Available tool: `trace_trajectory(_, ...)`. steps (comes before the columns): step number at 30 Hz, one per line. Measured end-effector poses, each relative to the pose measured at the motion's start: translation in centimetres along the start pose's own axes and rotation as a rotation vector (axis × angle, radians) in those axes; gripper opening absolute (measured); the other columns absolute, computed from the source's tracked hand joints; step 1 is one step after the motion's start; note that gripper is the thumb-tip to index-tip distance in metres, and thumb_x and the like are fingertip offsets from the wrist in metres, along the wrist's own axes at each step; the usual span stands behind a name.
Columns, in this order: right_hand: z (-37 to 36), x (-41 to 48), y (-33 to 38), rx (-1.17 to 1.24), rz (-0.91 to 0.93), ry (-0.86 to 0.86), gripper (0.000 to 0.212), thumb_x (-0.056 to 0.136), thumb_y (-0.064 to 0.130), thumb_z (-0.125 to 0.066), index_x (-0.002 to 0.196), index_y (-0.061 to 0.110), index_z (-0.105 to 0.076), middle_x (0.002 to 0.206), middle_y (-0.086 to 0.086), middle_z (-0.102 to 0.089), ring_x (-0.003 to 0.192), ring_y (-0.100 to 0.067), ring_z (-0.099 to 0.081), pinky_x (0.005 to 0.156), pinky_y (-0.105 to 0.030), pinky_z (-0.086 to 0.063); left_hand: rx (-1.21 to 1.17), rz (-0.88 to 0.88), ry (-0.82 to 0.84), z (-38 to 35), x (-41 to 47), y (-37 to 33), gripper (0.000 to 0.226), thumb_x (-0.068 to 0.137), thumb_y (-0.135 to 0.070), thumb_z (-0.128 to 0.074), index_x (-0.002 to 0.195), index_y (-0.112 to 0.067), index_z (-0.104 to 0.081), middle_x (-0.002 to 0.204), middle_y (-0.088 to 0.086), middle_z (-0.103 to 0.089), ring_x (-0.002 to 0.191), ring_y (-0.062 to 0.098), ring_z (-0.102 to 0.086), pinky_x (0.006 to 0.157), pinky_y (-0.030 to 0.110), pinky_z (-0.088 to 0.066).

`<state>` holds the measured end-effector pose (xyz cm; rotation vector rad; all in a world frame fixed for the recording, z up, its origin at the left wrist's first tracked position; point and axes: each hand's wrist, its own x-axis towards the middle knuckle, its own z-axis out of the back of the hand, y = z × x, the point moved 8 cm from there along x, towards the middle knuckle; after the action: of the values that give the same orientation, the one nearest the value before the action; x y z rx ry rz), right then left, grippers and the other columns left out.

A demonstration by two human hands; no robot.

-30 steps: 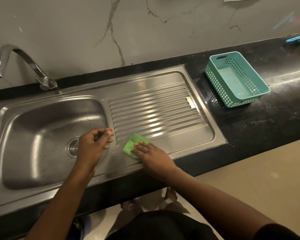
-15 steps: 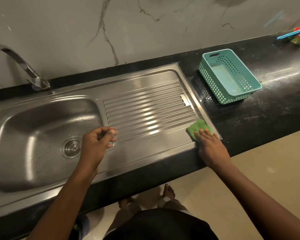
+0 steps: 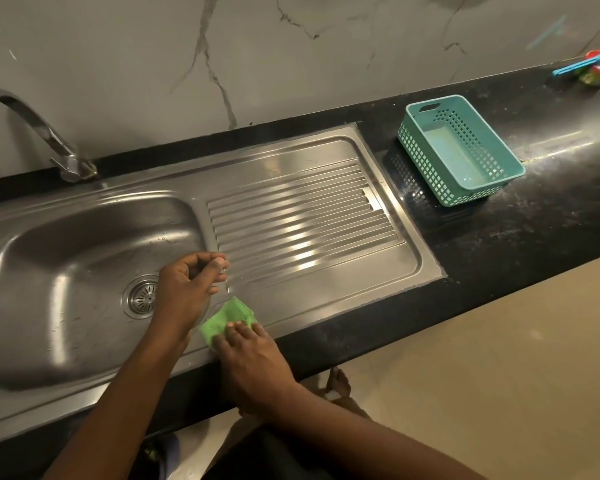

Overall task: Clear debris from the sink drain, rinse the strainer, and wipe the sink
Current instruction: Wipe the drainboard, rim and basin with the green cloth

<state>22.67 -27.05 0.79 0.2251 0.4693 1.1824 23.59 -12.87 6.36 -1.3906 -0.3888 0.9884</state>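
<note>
Down at the front edge of the steel sink [image 3: 291, 161], a green cloth [image 3: 227, 318] was pressed flat against the metal, just where the bowl meets the ribbed draining board [image 3: 302, 223]. It was held down by the right hand [image 3: 253, 355], whose fingers were laid out flat over its near side rather than curled round it. Beside it, the left hand [image 3: 187, 289] was held above the bowl's right rim, loosely curled with fingertips gathered toward the thumb; whether anything was pinched there could not be told. The round strainer [image 3: 142, 296] was seated in the drain, partly hidden by that hand. A tap [image 3: 42, 133] was mounted at the back left. A teal basket [image 3: 459, 150] was set on the black counter [image 3: 534, 230], well apart.
</note>
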Motion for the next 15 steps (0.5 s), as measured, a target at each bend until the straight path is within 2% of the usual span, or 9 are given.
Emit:
trace_trajectory(2,0.3,0.1,-0.3,-0.005,0.067,-0.015,0.053,0.098,0.032,-0.055,0.148,0.014,-0.046,0.154,-0.017,-0.048,0.146,-0.033,-0.042,0.122,-0.053,-0.031,0.001,-0.002,-0.013,0.6,0.1,0.0,0.01,0.098,-0.018,-0.07,0.102,-0.017,-0.079,0.101,0.006,-0.082,0.093,0.022,-0.077,0.091,0.047,-0.06)
trace_trajectory(6,1.4,-2.1,-5.4,-0.111,0.109,-0.087,0.051,0.101,0.035,-0.045,0.15,0.024,-0.045,0.157,-0.005,-0.047,0.147,-0.022,-0.041,0.122,-0.044,-0.025,0.0,0.002,-0.03,1.0,0.0,0.4,0.009,0.098,-0.016,-0.069,0.098,-0.019,-0.078,0.101,0.007,-0.081,0.091,0.021,-0.076,0.094,0.051,-0.059)
trace_trajectory(10,5.2,-5.0,-15.1,-0.179,-0.109,-0.148,0.051,0.101,0.035,-0.049,0.151,0.028,-0.047,0.16,0.0,-0.044,0.149,-0.017,-0.039,0.123,-0.035,-0.012,0.007,0.014,-0.028,0.7,-0.2,0.9,0.01,0.099,-0.019,-0.069,0.102,-0.019,-0.078,0.101,0.003,-0.082,0.095,0.02,-0.077,0.095,0.05,-0.061)
trace_trajectory(12,7.9,-6.7,-20.0,-0.199,-0.242,-0.201,0.049,0.102,0.04,-0.047,0.15,0.028,-0.048,0.158,0.001,-0.047,0.146,-0.016,-0.043,0.121,-0.035,-0.018,-0.006,0.024,-0.038,0.6,-0.3,1.0,0.011,0.099,-0.018,-0.068,0.103,-0.019,-0.078,0.101,0.001,-0.082,0.094,0.018,-0.077,0.095,0.049,-0.061)
trace_trajectory(15,10.5,-7.6,-25.1,-0.219,-0.374,-0.174,0.058,0.1,0.033,-0.057,0.155,0.026,-0.039,0.161,-0.003,-0.041,0.146,-0.021,-0.044,0.121,-0.045,-0.035,-0.03,0.036,-0.059,0.5,-0.5,1.2,0.01,0.099,-0.018,-0.069,0.101,-0.021,-0.078,0.096,-0.001,-0.083,0.091,0.014,-0.077,0.092,0.045,-0.061)
